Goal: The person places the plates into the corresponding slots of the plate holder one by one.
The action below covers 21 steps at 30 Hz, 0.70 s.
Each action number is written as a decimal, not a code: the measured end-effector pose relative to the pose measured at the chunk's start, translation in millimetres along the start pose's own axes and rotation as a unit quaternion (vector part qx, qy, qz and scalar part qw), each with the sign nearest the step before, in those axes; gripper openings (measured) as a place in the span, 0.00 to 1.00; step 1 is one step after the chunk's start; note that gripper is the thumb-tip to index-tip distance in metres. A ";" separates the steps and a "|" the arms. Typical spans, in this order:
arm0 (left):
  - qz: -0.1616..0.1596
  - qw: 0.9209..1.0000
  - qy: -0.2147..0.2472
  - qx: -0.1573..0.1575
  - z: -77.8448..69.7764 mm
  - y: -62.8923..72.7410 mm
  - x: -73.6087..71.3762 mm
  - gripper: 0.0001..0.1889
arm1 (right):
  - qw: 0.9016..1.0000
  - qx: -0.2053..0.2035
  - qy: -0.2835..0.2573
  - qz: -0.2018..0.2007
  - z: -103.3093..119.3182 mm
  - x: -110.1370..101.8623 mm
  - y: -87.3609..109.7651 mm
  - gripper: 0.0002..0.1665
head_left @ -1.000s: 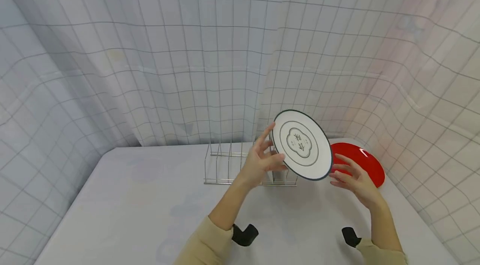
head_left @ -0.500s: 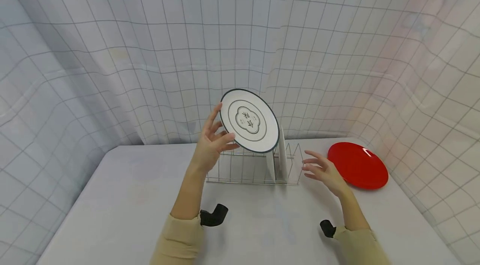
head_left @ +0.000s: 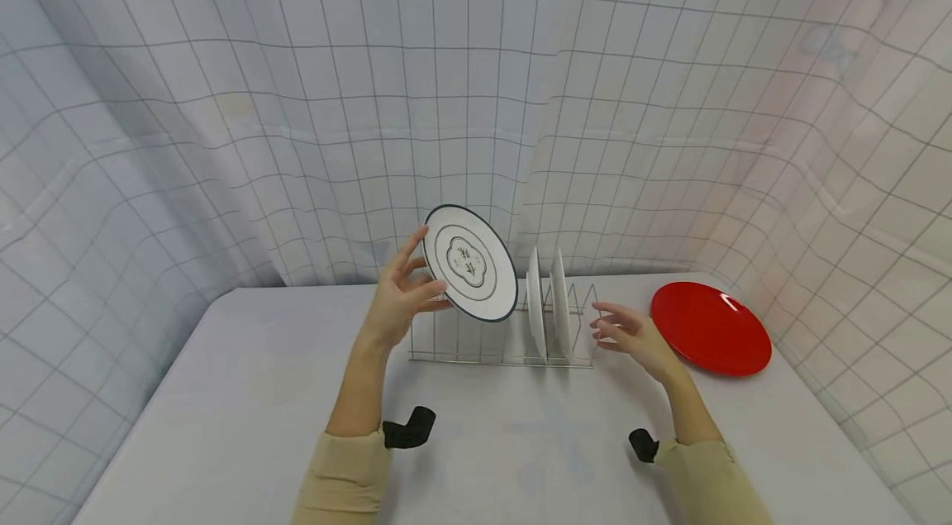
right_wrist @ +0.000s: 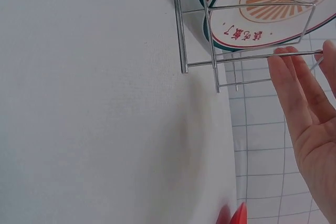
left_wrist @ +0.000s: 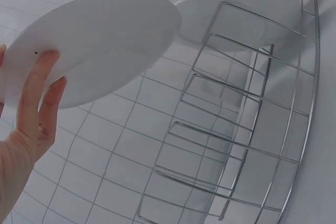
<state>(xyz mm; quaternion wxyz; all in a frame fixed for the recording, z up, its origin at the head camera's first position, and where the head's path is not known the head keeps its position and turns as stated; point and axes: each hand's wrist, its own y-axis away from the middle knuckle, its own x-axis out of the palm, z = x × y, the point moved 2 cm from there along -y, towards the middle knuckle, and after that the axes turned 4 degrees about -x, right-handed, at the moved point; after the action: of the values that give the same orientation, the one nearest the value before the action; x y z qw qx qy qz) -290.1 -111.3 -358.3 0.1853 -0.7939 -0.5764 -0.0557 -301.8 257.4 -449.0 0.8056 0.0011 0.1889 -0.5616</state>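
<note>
My left hand [head_left: 394, 306] pinches the edge of a white plate [head_left: 487, 281] with a dark blue rim and a printed mark in the middle. The plate is tilted above the left part of a wire dish rack [head_left: 461, 360]. Seen from the left wrist, its plain white underside [left_wrist: 105, 45] faces the camera, and fingers [left_wrist: 34, 95] press against it. Two white plates, a left one [head_left: 535, 306] and a right one [head_left: 561, 306], stand upright in the rack's right half. At the rack's right end is my right hand [head_left: 632, 339], its relaxed fingertips right at the end wire [right_wrist: 252, 59].
A red oval plate [head_left: 710, 329] lies on the white table [head_left: 283, 409], right of the rack. White curtains with a grid pattern [head_left: 461, 78] hang behind and at both sides. Black wrist straps [head_left: 411, 428] show at both sleeves.
The left hand has carried the white plate leftward, away from the right hand, then lowered it toward the rack. The right hand has let go of the plate and moved left to the rack's end.
</note>
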 end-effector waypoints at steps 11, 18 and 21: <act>0.012 0.998 -0.056 -0.015 21.7 -10.1 9.7 0.42 | 1.000 0.021 -0.007 0.004 3.8 0.9 -0.7 0.26; 0.037 0.995 -0.091 -0.030 28.4 -15.5 26.6 0.42 | 1.000 0.025 -0.006 0.008 1.0 0.3 -1.1 0.26; 0.040 0.992 -0.118 -0.033 32.0 -18.1 33.8 0.42 | 1.000 0.026 -0.010 0.009 -0.1 0.1 -0.7 0.27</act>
<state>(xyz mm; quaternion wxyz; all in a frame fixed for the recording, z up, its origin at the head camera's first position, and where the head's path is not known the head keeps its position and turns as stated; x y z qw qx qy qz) -299.9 -64.8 -373.5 0.0922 -0.8230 -0.5598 0.0270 -302.5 257.1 -449.0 0.8123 0.0186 0.1661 -0.5587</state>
